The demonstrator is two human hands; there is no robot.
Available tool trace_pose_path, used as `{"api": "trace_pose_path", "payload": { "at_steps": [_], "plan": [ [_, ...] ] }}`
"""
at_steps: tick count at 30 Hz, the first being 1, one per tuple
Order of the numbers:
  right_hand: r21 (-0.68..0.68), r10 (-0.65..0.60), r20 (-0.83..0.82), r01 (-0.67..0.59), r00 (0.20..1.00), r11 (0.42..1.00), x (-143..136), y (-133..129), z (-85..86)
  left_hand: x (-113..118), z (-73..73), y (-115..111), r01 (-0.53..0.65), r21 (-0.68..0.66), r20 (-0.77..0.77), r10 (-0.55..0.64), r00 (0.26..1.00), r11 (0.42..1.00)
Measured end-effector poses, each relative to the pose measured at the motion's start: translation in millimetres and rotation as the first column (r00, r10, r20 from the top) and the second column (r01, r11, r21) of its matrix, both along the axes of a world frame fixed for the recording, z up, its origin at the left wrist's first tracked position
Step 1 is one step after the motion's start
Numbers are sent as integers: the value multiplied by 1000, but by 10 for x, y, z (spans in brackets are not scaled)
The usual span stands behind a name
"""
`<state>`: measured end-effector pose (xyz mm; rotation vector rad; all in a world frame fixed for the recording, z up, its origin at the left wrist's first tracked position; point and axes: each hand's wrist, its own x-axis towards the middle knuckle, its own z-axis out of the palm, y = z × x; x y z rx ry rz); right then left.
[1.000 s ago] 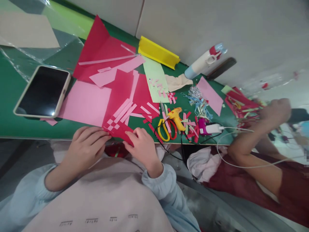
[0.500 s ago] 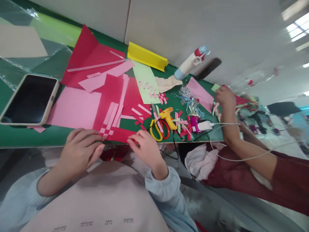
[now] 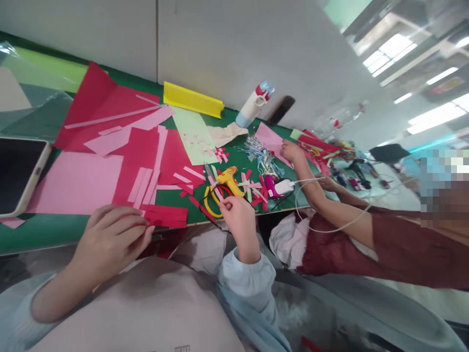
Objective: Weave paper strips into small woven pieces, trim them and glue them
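Observation:
At the table edge my left hand (image 3: 113,234) lies over woven pink and red paper strips, holding them with bent fingers. Red paper ends (image 3: 170,215) stick out to the right of its fingertips; most of the pink checks are covered. My right hand (image 3: 240,220) is closed at the handles of a pair of scissors (image 3: 208,201). The yellow loop shows left of its fingers, and the red loop is hidden behind them. A pink strip (image 3: 216,188) lies across the scissors close to its fingertips. Just beyond stands a yellow glue gun (image 3: 231,180).
Pink sheets (image 3: 78,181) and red sheets (image 3: 110,98) cover the left, beside a phone (image 3: 22,171). A yellow folded piece (image 3: 192,100) and a bottle (image 3: 254,105) stand along the wall. At right, a co-worker's arm (image 3: 311,183) reaches over the table near a white cable (image 3: 340,227).
My right hand has left the red paper ends and moved right to the scissors. My left hand stays on the weave. The view has turned right, and the co-worker's hand is on a pink sheet.

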<state>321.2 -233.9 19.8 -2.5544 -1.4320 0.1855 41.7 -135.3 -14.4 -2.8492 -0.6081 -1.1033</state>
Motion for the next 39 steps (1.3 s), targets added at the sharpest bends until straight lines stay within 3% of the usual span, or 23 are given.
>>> {"api": "trace_pose_path", "payload": {
  "at_steps": [8, 14, 18, 26, 34, 39],
  "plan": [
    [-170, -37, 70, 49, 997, 984, -83, 146, -64, 269, 45, -137, -46, -182, 4, 48, 999, 982],
    [-228, -34, 78, 51, 996, 972, -86, 218, -67, 397, 55, -180, -7, -163, 13, 9, 1000, 987],
    [-224, -7, 79, 24, 997, 974, -96, 227, -42, 459, 47, -167, 89, -83, -3, -89, 996, 993],
    [-212, 13, 68, 2, 998, 977, -53, 142, 179, 737, 70, -193, 136, -60, 7, -136, 991, 989],
    [-210, 38, 82, -20, 996, 977, -11, 40, -35, 922, 53, -252, 159, -66, -21, -161, 987, 985],
    [-114, -3, 95, 14, 996, 993, 287, 6, 93, 889, 23, -249, 157, -80, -24, -159, 987, 984]
  ]
}}
